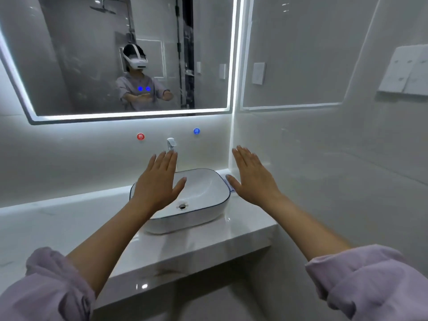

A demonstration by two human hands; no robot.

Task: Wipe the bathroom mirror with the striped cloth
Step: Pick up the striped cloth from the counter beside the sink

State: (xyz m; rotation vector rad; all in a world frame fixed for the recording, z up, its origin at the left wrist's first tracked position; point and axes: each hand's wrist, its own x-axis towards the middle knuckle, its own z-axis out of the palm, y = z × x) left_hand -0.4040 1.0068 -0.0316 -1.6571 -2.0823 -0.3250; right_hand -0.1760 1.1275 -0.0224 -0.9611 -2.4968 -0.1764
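The bathroom mirror hangs on the wall above the counter, framed by a lit white strip, and it reflects a person with both arms held out. My left hand is flat with its fingers spread, palm down, over the left part of the white basin. My right hand is spread the same way just right of the basin. Neither hand holds anything. A sliver of the striped cloth lies on the counter beside the basin's right rim, mostly hidden under my right thumb.
A chrome faucet stands behind the basin, with a red button and a blue button on the wall. The marble counter ends at a side wall on the right. A white dispenser hangs there.
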